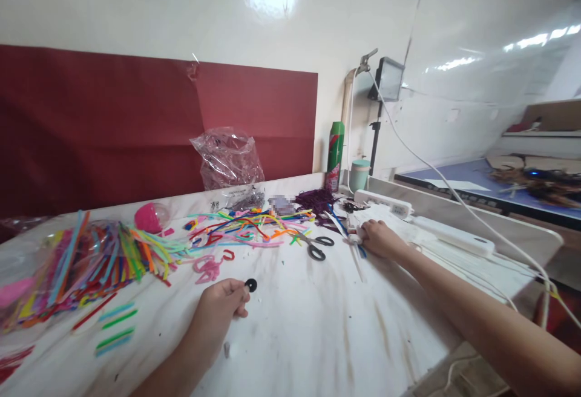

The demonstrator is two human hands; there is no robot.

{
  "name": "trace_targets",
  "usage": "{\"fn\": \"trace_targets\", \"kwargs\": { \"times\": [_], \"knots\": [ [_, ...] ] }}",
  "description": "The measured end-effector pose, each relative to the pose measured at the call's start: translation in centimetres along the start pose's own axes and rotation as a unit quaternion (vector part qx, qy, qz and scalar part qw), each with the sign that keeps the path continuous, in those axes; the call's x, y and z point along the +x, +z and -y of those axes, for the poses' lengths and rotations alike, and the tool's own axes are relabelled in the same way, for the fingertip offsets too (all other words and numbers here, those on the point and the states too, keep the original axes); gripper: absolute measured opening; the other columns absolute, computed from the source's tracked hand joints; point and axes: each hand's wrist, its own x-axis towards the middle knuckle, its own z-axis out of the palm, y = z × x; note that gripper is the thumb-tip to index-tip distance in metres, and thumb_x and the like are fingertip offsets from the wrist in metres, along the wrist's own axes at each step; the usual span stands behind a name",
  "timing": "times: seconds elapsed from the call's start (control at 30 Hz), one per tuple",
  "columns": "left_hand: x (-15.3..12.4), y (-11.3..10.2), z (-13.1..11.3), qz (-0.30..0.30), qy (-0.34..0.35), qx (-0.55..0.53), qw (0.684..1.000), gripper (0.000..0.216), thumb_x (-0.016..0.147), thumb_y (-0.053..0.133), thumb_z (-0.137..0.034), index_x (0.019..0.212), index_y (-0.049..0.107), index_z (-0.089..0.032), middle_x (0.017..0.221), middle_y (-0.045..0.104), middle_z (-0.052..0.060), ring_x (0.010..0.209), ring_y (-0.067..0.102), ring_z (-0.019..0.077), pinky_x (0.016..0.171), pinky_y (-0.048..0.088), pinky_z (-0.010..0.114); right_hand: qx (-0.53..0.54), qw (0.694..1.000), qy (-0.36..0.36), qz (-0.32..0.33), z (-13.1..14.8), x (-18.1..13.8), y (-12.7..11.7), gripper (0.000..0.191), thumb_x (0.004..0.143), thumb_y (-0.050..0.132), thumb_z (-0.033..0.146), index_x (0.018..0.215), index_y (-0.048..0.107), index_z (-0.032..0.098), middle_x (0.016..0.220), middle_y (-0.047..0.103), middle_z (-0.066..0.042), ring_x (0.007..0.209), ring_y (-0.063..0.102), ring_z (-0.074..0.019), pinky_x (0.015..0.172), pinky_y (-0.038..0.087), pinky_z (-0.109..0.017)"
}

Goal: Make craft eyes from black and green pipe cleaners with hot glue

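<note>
Between the thumb and fingers of my left hand (229,300) is a small round black disc (251,285) with a light spot at its centre, held just above the marble-patterned table (299,324). My right hand (380,238) reaches to the right rear, its fingers curled down beside a small white object (353,223); what they grip is hidden. Black-handled scissors (316,247) lie left of it, blades toward a heap of colourful pipe cleaners (254,227). A twisted pink pipe cleaner (209,269) lies behind my left hand.
A large bundle of pipe cleaners (104,258) covers the left side, near a pink-and-clear capsule (151,218). Cut green pieces (118,319) lie in front. At the back stand a green spray can (334,155) and a lidded cup (360,174). White power strips (454,235) and cables line the right edge.
</note>
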Motion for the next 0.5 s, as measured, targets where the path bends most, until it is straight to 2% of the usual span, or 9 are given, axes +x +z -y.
{"fn": "trace_targets", "kwargs": {
  "times": [0.07,0.17,0.3,0.4,0.5],
  "knots": [
    [0.4,-0.2,0.4,-0.001,0.001,0.002,1.000,0.018,0.056,0.059,-0.032,0.052,0.054,-0.015,0.045,0.048,-0.004,0.043,0.043,0.0084,0.049,0.037,0.022,0.014,0.999,0.006,-0.038,0.2,-0.2,-0.1,0.009,0.070,0.057,0.017,0.078,0.057,0.013,0.091,0.058,-0.015,0.095,0.047,-0.0285,0.081,0.036,-0.038],
    [1.0,-0.4,1.1,-0.008,0.001,-0.002,1.000,0.018,0.055,0.059,-0.032,0.053,0.054,-0.015,0.048,0.051,-0.004,0.042,0.044,0.0082,0.049,0.038,0.022,0.063,0.993,0.029,-0.092,0.2,-0.3,-0.5,0.010,0.068,0.051,0.016,0.077,0.056,0.015,0.094,0.056,-0.017,0.098,0.045,-0.0313,0.083,0.033,-0.040],
    [1.0,-0.2,1.2,-0.017,0.002,-0.017,1.000,0.017,0.054,0.060,-0.031,0.051,0.054,-0.015,0.046,0.049,-0.004,0.041,0.043,0.0075,0.048,0.038,0.022,0.193,0.972,0.058,-0.121,0.7,0.1,-1.6,0.015,0.072,0.043,0.022,0.077,0.056,0.017,0.084,0.059,-0.014,0.088,0.052,-0.0297,0.076,0.038,-0.039],
    [0.8,-0.2,0.8,-0.028,0.013,-0.032,0.999,0.017,0.055,0.060,-0.029,0.051,0.053,-0.015,0.043,0.047,-0.005,0.041,0.043,0.0076,0.049,0.039,0.022,0.329,0.935,0.067,-0.110,3.1,0.8,-2.7,0.026,0.078,0.035,0.029,0.086,0.056,0.016,0.080,0.063,-0.014,0.077,0.058,-0.0274,0.064,0.044,-0.037],
    [1.0,-0.6,0.8,-0.051,0.020,-0.051,0.997,0.015,0.055,0.059,-0.027,0.052,0.054,-0.014,0.043,0.048,-0.004,0.042,0.043,0.0074,0.048,0.038,0.021,0.454,0.887,0.048,-0.065,7.8,0.5,-3.3,0.031,0.081,0.032,0.033,0.093,0.056,0.016,0.085,0.066,-0.014,0.075,0.062,-0.0249,0.060,0.048,-0.035]
  ]
}}
